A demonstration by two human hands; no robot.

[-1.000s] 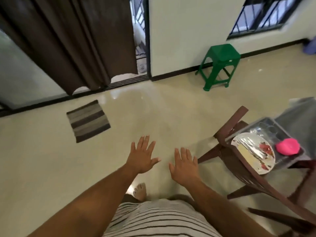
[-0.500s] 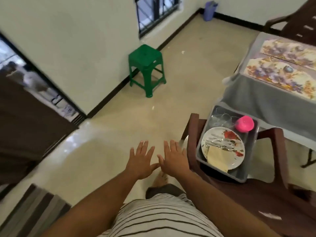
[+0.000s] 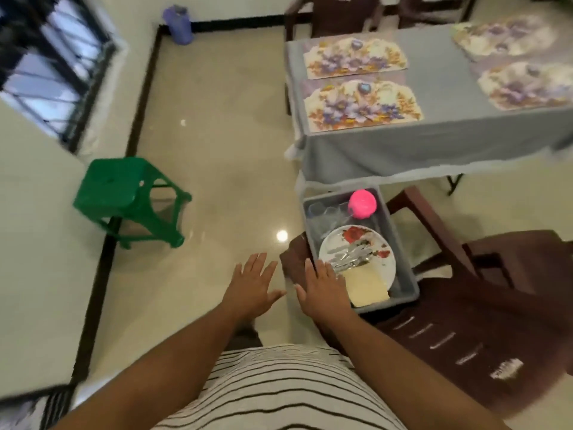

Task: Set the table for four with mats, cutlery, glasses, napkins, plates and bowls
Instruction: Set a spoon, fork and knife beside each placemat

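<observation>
A grey bin (image 3: 406, 280) sits on a dark brown chair (image 3: 483, 321). In it lie a floral plate (image 3: 356, 243) with cutlery (image 3: 352, 257) on top, a cream napkin (image 3: 366, 288), clear glasses (image 3: 322, 214) and a pink bowl (image 3: 362, 203). My right hand (image 3: 322, 288), fingers straight, hovers at the bin's near left corner. My left hand (image 3: 251, 282) is spread flat over the floor beside it. The table (image 3: 443, 91), covered in grey cloth, carries several floral mats (image 3: 361, 105).
A green plastic stool (image 3: 124, 197) stands on the tiled floor at left near the wall. A purple bottle (image 3: 178, 24) sits in the far corner. More brown chairs (image 3: 335, 10) stand behind the table. A barred window (image 3: 46, 66) is at upper left.
The view has swung right from the curtain and doorway to the table and bin. Both hands stay spread, and the right hand now reaches the bin's corner.
</observation>
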